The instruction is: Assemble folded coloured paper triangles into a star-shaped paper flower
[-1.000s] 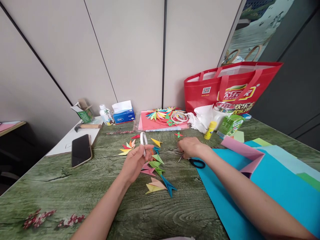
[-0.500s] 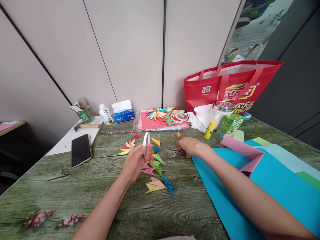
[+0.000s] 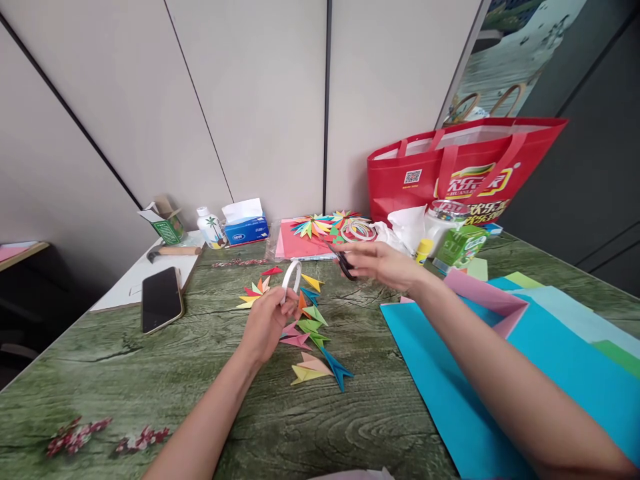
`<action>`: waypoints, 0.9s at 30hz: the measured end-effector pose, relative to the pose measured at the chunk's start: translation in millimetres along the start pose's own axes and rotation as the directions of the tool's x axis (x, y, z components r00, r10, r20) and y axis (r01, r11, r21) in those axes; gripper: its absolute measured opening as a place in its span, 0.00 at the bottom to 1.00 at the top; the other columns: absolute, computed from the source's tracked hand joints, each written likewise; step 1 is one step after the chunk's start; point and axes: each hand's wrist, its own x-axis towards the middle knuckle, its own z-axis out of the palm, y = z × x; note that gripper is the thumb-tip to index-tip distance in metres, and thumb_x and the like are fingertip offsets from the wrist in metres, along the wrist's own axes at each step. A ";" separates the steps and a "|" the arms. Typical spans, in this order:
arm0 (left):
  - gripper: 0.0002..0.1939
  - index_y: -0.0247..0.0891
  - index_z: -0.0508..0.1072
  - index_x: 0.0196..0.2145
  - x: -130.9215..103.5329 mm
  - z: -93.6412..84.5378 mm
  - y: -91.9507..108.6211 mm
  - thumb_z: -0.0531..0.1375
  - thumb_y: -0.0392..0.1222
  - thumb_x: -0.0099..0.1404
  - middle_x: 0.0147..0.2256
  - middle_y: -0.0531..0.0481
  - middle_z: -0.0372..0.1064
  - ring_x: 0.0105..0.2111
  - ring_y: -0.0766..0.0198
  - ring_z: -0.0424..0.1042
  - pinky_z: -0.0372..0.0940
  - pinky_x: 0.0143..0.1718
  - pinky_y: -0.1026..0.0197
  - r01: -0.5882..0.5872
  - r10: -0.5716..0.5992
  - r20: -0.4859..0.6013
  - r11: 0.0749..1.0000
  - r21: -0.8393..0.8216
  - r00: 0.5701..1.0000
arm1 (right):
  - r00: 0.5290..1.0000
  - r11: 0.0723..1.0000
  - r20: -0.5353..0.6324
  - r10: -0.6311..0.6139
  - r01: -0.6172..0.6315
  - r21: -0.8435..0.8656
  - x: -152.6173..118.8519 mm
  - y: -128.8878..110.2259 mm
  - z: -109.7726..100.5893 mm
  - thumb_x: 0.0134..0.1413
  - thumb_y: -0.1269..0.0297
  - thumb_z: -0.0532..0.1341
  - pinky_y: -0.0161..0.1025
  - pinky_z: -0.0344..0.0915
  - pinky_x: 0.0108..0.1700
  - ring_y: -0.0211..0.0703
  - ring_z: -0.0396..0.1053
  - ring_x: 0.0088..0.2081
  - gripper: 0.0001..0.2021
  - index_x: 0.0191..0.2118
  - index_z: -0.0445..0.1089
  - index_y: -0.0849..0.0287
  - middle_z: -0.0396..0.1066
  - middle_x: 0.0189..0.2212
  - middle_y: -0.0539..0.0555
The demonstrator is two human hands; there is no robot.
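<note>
A narrow white roll of tape point(image 3: 292, 279) is pinched upright in my left hand point(image 3: 267, 320), above the table's middle. My right hand point(image 3: 383, 265) grips a pair of scissors point(image 3: 346, 264) with black handles, raised off the table with the blades toward the upper left. Around and under my left hand lie folded paper pieces: a fan of several joined ones point(image 3: 254, 292), a green piece point(image 3: 311, 327), a pink piece point(image 3: 296, 339), a dark blue piece point(image 3: 339, 368) and a pale yellow piece point(image 3: 307, 373).
Blue paper sheets point(image 3: 425, 373) with a folded pink sheet point(image 3: 483, 300) lie at the right. Behind stand a glue stick point(image 3: 423, 251), a green box point(image 3: 461, 247), a red bag point(image 3: 400, 190) and a tissue box point(image 3: 247, 230). A phone point(image 3: 163, 300) and a hammer point(image 3: 175, 251) lie left.
My right hand has lifted the scissors off the table, up and slightly away from me. My left hand with the tape has shifted slightly left.
</note>
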 end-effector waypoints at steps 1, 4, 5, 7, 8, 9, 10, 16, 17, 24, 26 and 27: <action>0.11 0.32 0.72 0.25 -0.4 0.0 -0.2 0.57 0.42 0.57 0.18 0.56 0.49 0.22 0.68 0.55 0.58 0.27 0.61 0.003 -0.003 0.009 1.000 -0.003 1.000 | 1.000 0.978 -0.013 -0.005 0.008 0.207 -0.3 -1.9 2.0 0.44 0.68 0.60 0.34 0.65 0.40 0.36 0.70 0.36 0.22 0.49 0.64 0.58 0.71 0.36 0.52; 0.11 0.31 0.73 0.30 -1.4 -1.2 -1.8 0.56 0.42 0.58 0.20 0.55 0.51 0.22 0.68 0.56 0.59 0.28 0.60 0.023 -0.022 0.050 1.000 -0.004 0.998 | 1.000 0.839 -0.020 -0.011 0.020 0.544 -0.5 -5.3 11.5 0.36 0.74 0.65 0.33 0.66 0.42 0.35 0.70 0.38 0.26 0.47 0.65 0.56 0.71 0.37 0.51; 0.11 0.31 0.73 0.32 -1.5 -1.7 -2.5 0.55 0.41 0.58 0.20 0.55 0.52 0.22 0.68 0.56 0.60 0.29 0.60 0.030 -0.029 0.062 1.000 -0.003 0.998 | 1.000 0.815 -0.026 -0.005 0.019 0.579 -0.2 -5.6 15.3 0.34 0.74 0.66 0.32 0.67 0.40 0.35 0.70 0.37 0.27 0.46 0.65 0.56 0.71 0.35 0.50; 0.12 0.32 0.73 0.35 -1.6 -2.1 -3.5 0.55 0.41 0.59 0.20 0.55 0.52 0.22 0.68 0.56 0.60 0.30 0.59 0.037 -0.037 0.075 0.999 0.002 0.996 | 0.998 0.803 -0.059 0.027 0.014 0.596 0.8 -5.0 22.6 0.33 0.72 0.68 0.29 0.67 0.34 0.34 0.70 0.34 0.25 0.44 0.67 0.57 0.71 0.33 0.49; 0.12 0.32 0.73 0.35 -1.5 -2.0 -3.7 0.54 0.42 0.59 0.20 0.55 0.52 0.22 0.68 0.55 0.60 0.30 0.60 0.035 -0.036 0.075 0.999 0.011 0.997 | 0.995 0.811 -0.087 0.046 0.013 0.585 1.4 -4.6 25.8 0.34 0.70 0.69 0.28 0.66 0.31 0.33 0.70 0.33 0.23 0.42 0.67 0.57 0.71 0.32 0.49; 0.12 0.32 0.73 0.34 -1.4 -1.7 -3.7 0.54 0.42 0.60 0.19 0.55 0.51 0.22 0.68 0.55 0.59 0.29 0.60 0.030 -0.031 0.074 0.999 0.025 0.997 | 0.992 0.829 -0.110 0.063 0.009 0.559 1.9 -4.2 28.7 0.35 0.66 0.69 0.27 0.65 0.27 0.33 0.70 0.30 0.21 0.40 0.67 0.59 0.71 0.30 0.50; 0.12 0.32 0.73 0.32 -1.4 -1.2 -3.5 0.54 0.43 0.60 0.19 0.56 0.51 0.21 0.69 0.54 0.59 0.29 0.60 0.024 -0.027 0.073 0.999 0.042 0.997 | 0.990 0.853 -0.125 0.069 0.006 0.522 2.2 -4.0 31.1 0.37 0.63 0.68 0.26 0.63 0.25 0.32 0.70 0.28 0.18 0.38 0.67 0.60 0.72 0.29 0.50; 0.14 0.35 0.70 0.21 -3.0 1.8 -5.3 0.53 0.44 0.59 0.16 0.56 0.49 0.20 0.68 0.56 0.58 0.30 0.60 0.047 -0.065 0.092 0.981 0.186 0.994 | 0.999 0.938 -0.015 -0.036 0.039 0.346 -0.7 -5.4 49.3 0.40 0.56 0.66 0.33 0.65 0.31 0.35 0.70 0.26 0.19 0.36 0.62 0.60 0.72 0.23 0.49; 0.14 0.35 0.69 0.20 -3.6 2.0 -6.8 0.53 0.44 0.58 0.16 0.56 0.49 0.20 0.68 0.56 0.58 0.29 0.60 0.055 -0.079 0.105 0.976 0.210 0.991 | 0.999 0.940 -0.010 -0.032 0.033 0.340 -1.3 -5.2 54.1 0.38 0.57 0.66 0.33 0.65 0.30 0.36 0.70 0.25 0.20 0.36 0.61 0.60 0.71 0.21 0.48; 0.09 0.34 0.73 0.25 -5.9 -1.0 -15.8 0.54 0.40 0.56 0.17 0.55 0.53 0.22 0.66 0.57 0.57 0.29 0.60 0.061 -0.136 0.225 0.948 0.312 0.965 | 0.991 0.910 -0.130 0.037 0.020 0.413 -2.8 -4.0 79.5 0.26 0.61 0.70 0.32 0.62 0.23 0.34 0.66 0.20 0.24 0.32 0.61 0.60 0.67 0.18 0.44; 0.10 0.34 0.74 0.30 -6.1 -2.0 -14.2 0.54 0.39 0.56 0.20 0.52 0.59 0.25 0.63 0.61 0.59 0.32 0.58 0.047 -0.126 0.234 0.948 0.315 0.964 | 0.984 0.894 -0.170 0.054 0.029 0.448 -3.7 -5.7 80.3 0.26 0.62 0.71 0.31 0.62 0.22 0.33 0.65 0.19 0.23 0.32 0.61 0.60 0.67 0.18 0.44; 0.11 0.34 0.74 0.33 -6.3 -2.4 -12.9 0.54 0.39 0.56 0.23 0.50 0.61 0.27 0.62 0.63 0.59 0.34 0.58 0.032 -0.112 0.236 0.948 0.317 0.965 | 0.980 0.882 -0.186 0.069 0.027 0.471 -4.1 -6.7 79.8 0.26 0.63 0.70 0.31 0.61 0.22 0.33 0.65 0.19 0.22 0.32 0.62 0.60 0.67 0.18 0.45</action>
